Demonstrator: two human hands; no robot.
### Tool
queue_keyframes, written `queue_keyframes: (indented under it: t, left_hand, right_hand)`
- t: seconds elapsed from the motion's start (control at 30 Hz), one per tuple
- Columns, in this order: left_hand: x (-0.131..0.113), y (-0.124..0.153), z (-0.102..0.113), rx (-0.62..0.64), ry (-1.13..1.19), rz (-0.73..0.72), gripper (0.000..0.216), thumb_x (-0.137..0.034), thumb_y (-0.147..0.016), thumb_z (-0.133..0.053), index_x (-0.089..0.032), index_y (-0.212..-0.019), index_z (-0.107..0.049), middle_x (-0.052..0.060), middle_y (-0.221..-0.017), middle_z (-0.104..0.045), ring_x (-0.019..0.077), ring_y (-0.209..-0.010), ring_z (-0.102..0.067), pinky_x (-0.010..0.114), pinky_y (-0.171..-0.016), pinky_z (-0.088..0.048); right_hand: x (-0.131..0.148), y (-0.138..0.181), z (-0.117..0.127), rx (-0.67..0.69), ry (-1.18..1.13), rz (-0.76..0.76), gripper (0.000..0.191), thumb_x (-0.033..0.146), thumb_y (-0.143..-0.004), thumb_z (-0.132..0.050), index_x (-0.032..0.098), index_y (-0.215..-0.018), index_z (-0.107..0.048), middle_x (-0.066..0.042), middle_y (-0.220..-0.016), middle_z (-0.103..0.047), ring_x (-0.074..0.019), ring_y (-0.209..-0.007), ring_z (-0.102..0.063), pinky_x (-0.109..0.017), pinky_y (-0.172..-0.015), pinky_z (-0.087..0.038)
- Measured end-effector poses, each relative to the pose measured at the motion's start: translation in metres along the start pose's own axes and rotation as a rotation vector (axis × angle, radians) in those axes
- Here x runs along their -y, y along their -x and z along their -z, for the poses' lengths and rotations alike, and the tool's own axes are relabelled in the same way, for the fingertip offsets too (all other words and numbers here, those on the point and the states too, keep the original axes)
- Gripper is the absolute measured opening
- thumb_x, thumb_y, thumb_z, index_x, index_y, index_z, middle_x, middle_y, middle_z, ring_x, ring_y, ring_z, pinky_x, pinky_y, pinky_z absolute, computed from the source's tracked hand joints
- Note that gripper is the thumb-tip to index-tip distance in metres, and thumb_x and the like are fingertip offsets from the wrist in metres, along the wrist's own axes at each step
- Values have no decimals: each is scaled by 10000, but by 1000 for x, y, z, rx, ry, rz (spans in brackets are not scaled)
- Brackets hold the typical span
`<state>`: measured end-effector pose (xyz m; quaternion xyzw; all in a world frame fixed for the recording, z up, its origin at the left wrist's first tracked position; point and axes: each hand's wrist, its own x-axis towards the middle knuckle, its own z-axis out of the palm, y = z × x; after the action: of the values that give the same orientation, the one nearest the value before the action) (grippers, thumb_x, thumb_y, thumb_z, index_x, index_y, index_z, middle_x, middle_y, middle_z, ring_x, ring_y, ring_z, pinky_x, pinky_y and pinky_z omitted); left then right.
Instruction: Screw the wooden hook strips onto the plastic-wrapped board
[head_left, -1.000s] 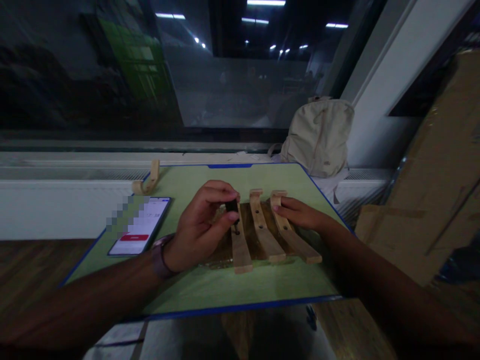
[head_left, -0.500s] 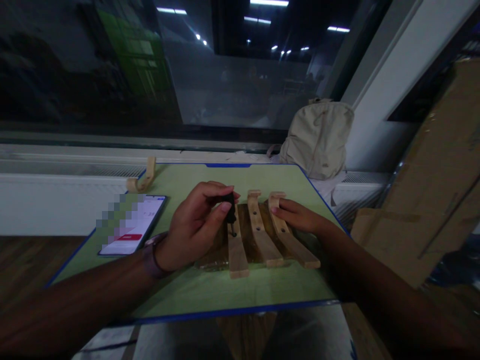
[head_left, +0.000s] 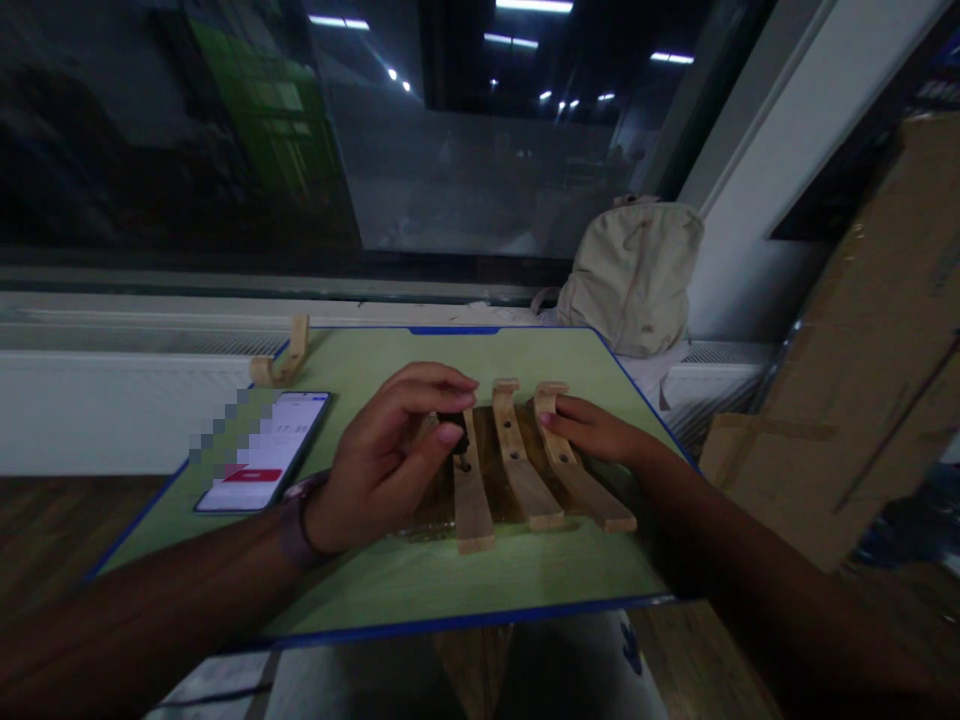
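Note:
My left hand [head_left: 382,460] pinches a small black-handled screwdriver [head_left: 460,440] between thumb and fingers. Its tip points down at a hole in the left curved wooden hook [head_left: 474,515]; whether a screw sits there is too dark to tell. Two similar hooks lie to the right, the middle hook [head_left: 531,490] and the right hook [head_left: 585,485], each with dark holes. My right hand [head_left: 596,430] is closed around the upper part of the right hook. Beneath the hooks is a brown, shiny, plastic-looking piece [head_left: 493,460], partly covered by them.
A green table [head_left: 360,590] with blue edging carries everything. A phone [head_left: 292,440] lies at the left, with another wooden hook [head_left: 289,360] at the far left corner. Behind are a beige backpack [head_left: 637,275] and a window; cardboard [head_left: 847,380] stands at the right.
My left fingers have shifted around the screwdriver handle, which shows less now. My right hand stays on the right hook. The whole view has drifted slightly.

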<state>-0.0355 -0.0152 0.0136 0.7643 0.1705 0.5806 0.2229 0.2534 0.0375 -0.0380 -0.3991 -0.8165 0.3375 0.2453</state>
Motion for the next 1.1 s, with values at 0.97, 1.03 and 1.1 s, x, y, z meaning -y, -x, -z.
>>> queue_keyframes:
  t: [0.97, 1.03, 1.1]
  left_hand:
    - [6, -1, 0, -19, -56, 4, 400, -61, -855, -697, -284, -1187, -687, 33, -1023, -663, 152, -960, -653, 266, -801, -559]
    - [5, -2, 0, -23, -70, -1, 372, -72, -864, -693, -283, -1171, -695, 25, -976, -667, 145, -918, -651, 257, -770, -554]
    - [2, -3, 0, -18, -83, 5, 337, -89, -875, -689, -274, -1156, -702, 26, -962, -673, 146, -901, -655, 260, -759, -554]
  right_hand:
    - [3, -1, -2, 16, 18, 1, 446, 524, -1013, -462, 163, -1097, -710, -115, -1177, -744, -275, -1093, -679, -437, -1001, -517]
    - [2, -2, -2, 16, 20, 13, 444, 519, -1017, -456, 160, -1092, -707, -115, -1173, -739, -266, -1093, -675, -424, -1011, -509]
    - [2, -1, -2, 17, 24, 15, 447, 523, -1016, -460, 162, -1091, -713, -112, -1172, -739, -263, -1099, -671, -419, -1024, -502]
